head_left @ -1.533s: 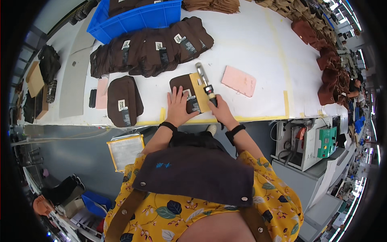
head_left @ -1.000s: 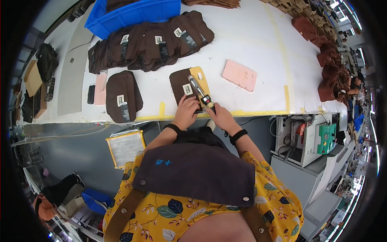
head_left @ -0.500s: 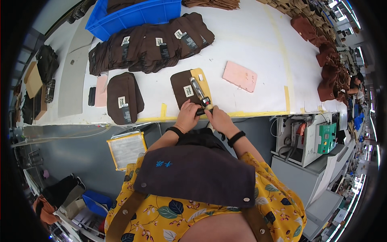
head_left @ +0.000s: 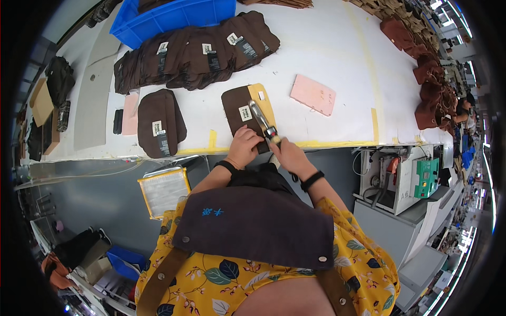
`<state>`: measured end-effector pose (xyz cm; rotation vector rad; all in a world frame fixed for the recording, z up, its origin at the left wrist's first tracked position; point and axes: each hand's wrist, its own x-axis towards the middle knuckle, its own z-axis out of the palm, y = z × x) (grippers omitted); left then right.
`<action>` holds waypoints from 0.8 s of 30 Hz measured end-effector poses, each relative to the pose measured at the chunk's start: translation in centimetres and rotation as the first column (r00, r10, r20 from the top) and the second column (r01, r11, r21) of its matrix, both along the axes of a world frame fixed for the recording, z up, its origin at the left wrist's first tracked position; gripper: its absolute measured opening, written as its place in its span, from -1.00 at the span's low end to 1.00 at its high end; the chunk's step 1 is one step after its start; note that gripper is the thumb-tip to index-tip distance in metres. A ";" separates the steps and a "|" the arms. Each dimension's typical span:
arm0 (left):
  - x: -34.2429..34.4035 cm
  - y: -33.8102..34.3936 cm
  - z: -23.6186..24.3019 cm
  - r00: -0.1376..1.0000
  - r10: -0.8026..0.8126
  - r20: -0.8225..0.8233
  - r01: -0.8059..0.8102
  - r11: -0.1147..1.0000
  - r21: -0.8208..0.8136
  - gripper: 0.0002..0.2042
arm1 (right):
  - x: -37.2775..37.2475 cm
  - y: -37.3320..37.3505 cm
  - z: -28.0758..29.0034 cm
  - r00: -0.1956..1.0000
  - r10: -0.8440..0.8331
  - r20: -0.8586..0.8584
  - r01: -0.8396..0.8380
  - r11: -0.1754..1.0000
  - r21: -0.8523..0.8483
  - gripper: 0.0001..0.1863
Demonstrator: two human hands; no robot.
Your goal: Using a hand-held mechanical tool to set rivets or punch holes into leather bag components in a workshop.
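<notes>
A dark brown fabric panel [head_left: 234, 102] with a small white label lies near the table's front edge. A tan card-like strip [head_left: 265, 105] runs along its right side. Across the two rests a shiny silver hand tool [head_left: 257, 112] with a dark and red collar; its exact kind I cannot make out. Around the tool's near end, my right hand [head_left: 291, 157] is closed. My left hand [head_left: 244, 147] has its fingers bent over the panel's near edge, gripping it there. Between the hands a dark brown end [head_left: 262, 146] shows at the table edge.
One stack of brown labelled panels [head_left: 161, 124] sits to the left, near a pink card [head_left: 130, 113]. Behind are overlapping brown panels [head_left: 195, 58] and a blue crate [head_left: 174, 23]. A pink pad [head_left: 313, 95] lies right, with reddish-brown bags [head_left: 429, 113] along the far right edge.
My left hand has moved slightly up onto the panel's near edge. The dark piece between my hands is less covered by fingers. The tool stays in my right hand.
</notes>
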<state>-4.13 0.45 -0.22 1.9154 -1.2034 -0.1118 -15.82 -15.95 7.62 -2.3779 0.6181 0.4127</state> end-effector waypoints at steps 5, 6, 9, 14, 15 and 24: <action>-0.4 0.6 0.1 0.989 -0.051 0.137 0.059 0.997 -0.051 -0.82 | -5.9 1.5 0.6 0.999 0.012 -0.030 -0.013 0.999 -0.031 -0.47; -0.5 0.7 0.1 0.990 -0.042 0.135 0.049 0.997 -0.051 -0.82 | -5.6 1.7 0.0 0.999 0.010 -0.031 -0.011 1.000 -0.029 -0.47; -0.4 0.7 0.1 0.989 -0.044 0.142 0.052 0.997 -0.050 -0.81 | -2.3 2.1 -1.3 0.995 -0.003 0.098 0.012 0.996 -0.094 -0.47; 0.0 0.7 0.7 0.984 -0.081 0.160 0.085 0.996 -0.023 -0.80 | 2.9 2.1 -2.3 0.986 -0.086 0.145 0.100 0.991 -0.092 -0.47; 0.2 0.7 0.7 0.981 -0.089 0.171 0.094 0.995 -0.018 -0.79 | 2.5 2.2 -2.2 0.985 -0.090 0.147 0.104 0.990 -0.090 -0.47; 0.9 1.0 0.2 0.983 -0.088 0.162 0.092 0.995 -0.022 -0.80 | 1.6 1.7 -1.0 0.996 -0.035 0.088 0.045 0.993 -0.105 -0.47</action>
